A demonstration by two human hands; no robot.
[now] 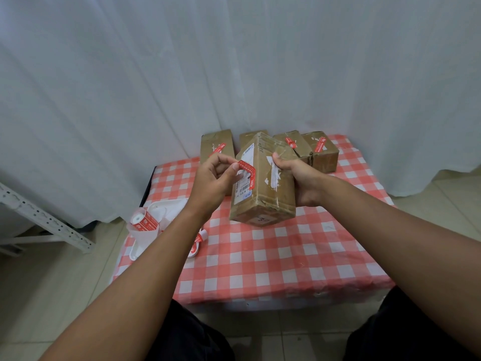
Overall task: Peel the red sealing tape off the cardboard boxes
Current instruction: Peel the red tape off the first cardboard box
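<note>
Head view: a person works above a checked tablecloth (260, 259).
Right hand (299, 178): grips the cardboard box (265, 188), lifted above the cloth.
Left hand (216, 178): pinches red sealing tape (247, 169), partly lifted from that box.
Behind the box: four more boxes (217, 145), three visibly red-taped.

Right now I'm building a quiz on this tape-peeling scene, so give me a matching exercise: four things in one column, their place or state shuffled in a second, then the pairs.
Things:
1. left hand
2. right hand
3. tape roll
4. far-left box

States:
A. stands at the back of the table, red tape still on it
B. grips the held box from its right side
C. pinches the lifted end of the red tape strip
D. sits in the white tray at the table's left edge

Pairs: 1-C, 2-B, 3-D, 4-A
</note>
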